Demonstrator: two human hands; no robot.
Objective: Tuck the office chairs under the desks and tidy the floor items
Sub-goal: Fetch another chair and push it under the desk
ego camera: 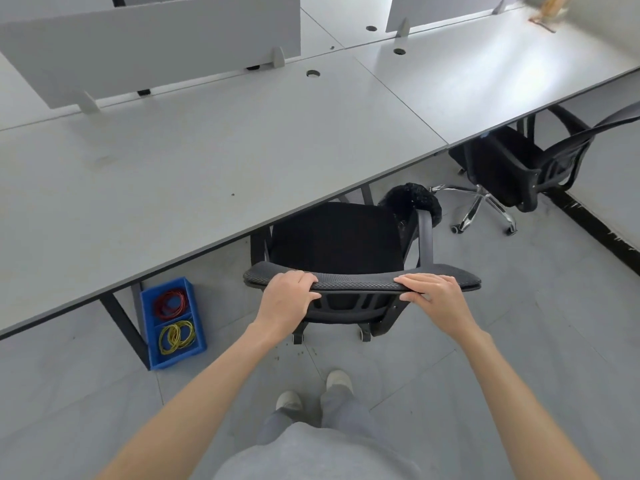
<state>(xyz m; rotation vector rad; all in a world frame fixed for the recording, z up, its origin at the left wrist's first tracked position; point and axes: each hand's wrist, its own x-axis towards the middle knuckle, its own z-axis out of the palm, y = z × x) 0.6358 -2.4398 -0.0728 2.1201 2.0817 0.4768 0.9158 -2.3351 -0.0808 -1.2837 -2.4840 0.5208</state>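
Both my hands grip the black chair's backrest top at frame centre: left hand and right hand curled over it, seat partly under the grey desk.

Bright, even daylight. A pale sheen crosses the tabletop at upper right, the lit side. Shadows are soft beneath the tabletop and chairs. Wide-angle distortion bends straight edges near the borders. The top right corner is smeared with blur; the centre is sharp.
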